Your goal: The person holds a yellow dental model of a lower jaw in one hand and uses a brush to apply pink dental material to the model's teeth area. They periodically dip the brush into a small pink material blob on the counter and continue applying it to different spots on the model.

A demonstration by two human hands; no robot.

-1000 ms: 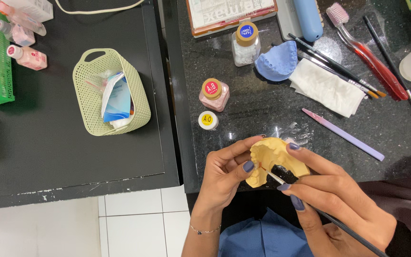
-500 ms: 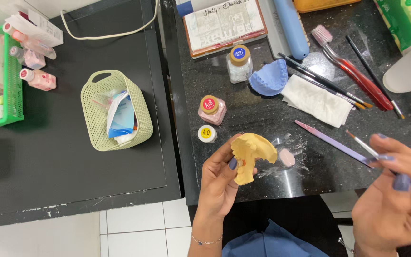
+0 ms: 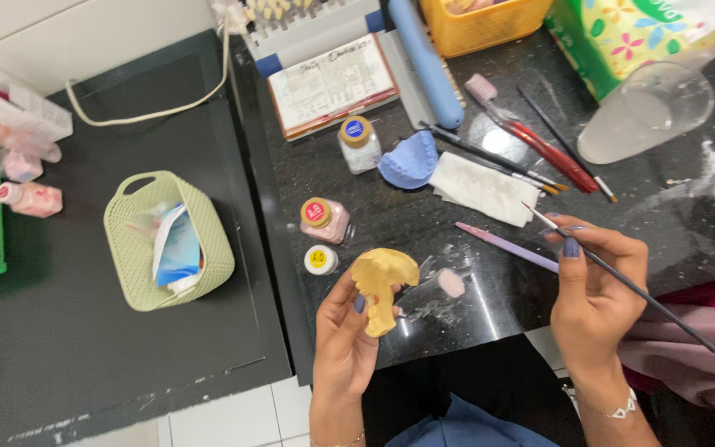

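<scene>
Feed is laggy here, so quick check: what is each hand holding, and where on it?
Left hand grips the yellow dental cast by its lower end. Right hand pinches the thin brush along its handle, behind the tip.

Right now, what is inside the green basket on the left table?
The green basket holds a blue and white packet leaning among some pale items. Whatever lies beneath the packet is covered and cannot be seen.

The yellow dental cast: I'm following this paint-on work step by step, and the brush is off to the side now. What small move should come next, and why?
Probably bring the brush back to the yellow cast. The right hand holds it away to the right, tip up near the lilac tool, while the left hand holds the cast tilted above the counter edge, teeth side exposed, beside the small jars.
</scene>
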